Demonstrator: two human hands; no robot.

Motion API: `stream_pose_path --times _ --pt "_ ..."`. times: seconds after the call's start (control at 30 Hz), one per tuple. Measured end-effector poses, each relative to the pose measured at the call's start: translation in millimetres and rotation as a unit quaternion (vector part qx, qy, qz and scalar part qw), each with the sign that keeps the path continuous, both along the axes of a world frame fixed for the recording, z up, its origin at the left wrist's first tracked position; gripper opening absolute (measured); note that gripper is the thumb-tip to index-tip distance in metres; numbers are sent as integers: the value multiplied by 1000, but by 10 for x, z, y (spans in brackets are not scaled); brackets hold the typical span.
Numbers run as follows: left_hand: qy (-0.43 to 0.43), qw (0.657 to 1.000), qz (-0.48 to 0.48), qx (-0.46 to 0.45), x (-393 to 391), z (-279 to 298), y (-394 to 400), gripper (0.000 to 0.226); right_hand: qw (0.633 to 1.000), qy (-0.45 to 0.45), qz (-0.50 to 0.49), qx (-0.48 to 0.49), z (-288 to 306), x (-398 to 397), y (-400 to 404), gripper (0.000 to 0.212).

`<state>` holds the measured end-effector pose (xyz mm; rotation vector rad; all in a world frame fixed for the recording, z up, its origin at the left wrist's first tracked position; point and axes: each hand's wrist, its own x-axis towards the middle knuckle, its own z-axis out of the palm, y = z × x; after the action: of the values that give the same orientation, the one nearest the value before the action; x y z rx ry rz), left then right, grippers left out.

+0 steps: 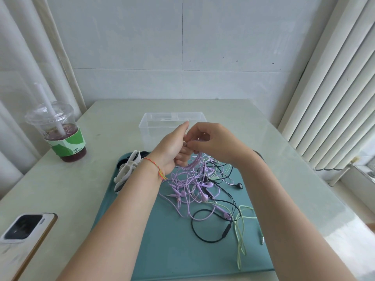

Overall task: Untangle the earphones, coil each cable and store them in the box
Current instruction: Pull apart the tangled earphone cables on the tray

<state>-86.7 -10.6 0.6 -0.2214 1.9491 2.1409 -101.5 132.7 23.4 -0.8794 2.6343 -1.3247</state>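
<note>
Left hand [172, 147], right hand [211, 142] pinch purple cable [188, 179] above teal mat [172, 250]; pale table [101, 138], white blinds [334, 98].

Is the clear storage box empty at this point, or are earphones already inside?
Empty as far as visible: the clear box shows only bare walls, though both hands hide its near right part. All cables lie on the teal mat.

A home-like room is showing here: a pale table [105, 179] is sitting against a tiled wall [182, 47], with curtains [334, 88], an iced drink cup [60, 134] and a phone [22, 236].
</note>
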Motion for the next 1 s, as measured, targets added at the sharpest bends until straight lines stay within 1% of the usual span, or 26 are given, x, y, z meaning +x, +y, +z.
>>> stream_pose_path --times 0.1,0.17,0.23,0.33,0.43,0.5,0.57,0.63,0.7,0.73,0.77,0.83,0.87,0.9,0.93,0.97,1.0 --pt "-11 999 -4 38 -26 -13 -24 50 1000 7 -10 6 12 -17 23 9" --pt "-9 998 6 57 -25 -15 -20 40 1000 -3 -17 8 13 -27 46 8" --pt "2 999 0 53 -9 -18 -3 30 1000 -15 -22 16 7 -39 67 8" --pt "26 998 -17 56 -6 -45 8 29 999 -26 -27 29 -5 -60 96 8" --pt "48 997 3 63 -24 -76 9 20 998 -13 -48 25 -19 -80 105 7" --pt "70 997 30 22 -32 -93 17 15 998 7 -62 26 -27 -77 87 6" --pt "97 993 49 -53 -41 -92 3 11 997 26 -69 29 -32 -67 51 8" --pt "119 981 63 -143 -40 -61 -40 9 996 38 -73 27 -34 -56 17 10" --pt "134 958 80 -241 -18 -4 -144 10 996 41 -77 17 -36 -33 -15 8" --pt "142 940 88 -299 4 27 -233 11 996 42 -79 12 -34 -19 -40 7" --pt "148 911 94 -372 32 53 -324 11 996 42 -80 9 -38 -4 -55 7" --pt "139 829 104 -531 89 83 -564 13 996 40 -77 9 -50 21 -119 7" --pt "117 791 105 -591 117 80 -665 16 996 37 -75 10 -60 33 -146 8" --pt "83 760 101 -637 162 85 -758 20 997 35 -71 13 -58 45 -192 8" --pt "44 741 88 -665 194 75 -818 24 997 35 -68 17 -56 56 -228 9" --pt "10 735 72 -674 221 65 -866 28 997 37 -66 20 -48 65 -264 10" --pt "-13 738 54 -673 235 45 -891 29 997 39 -65 23 -42 69 -289 11"
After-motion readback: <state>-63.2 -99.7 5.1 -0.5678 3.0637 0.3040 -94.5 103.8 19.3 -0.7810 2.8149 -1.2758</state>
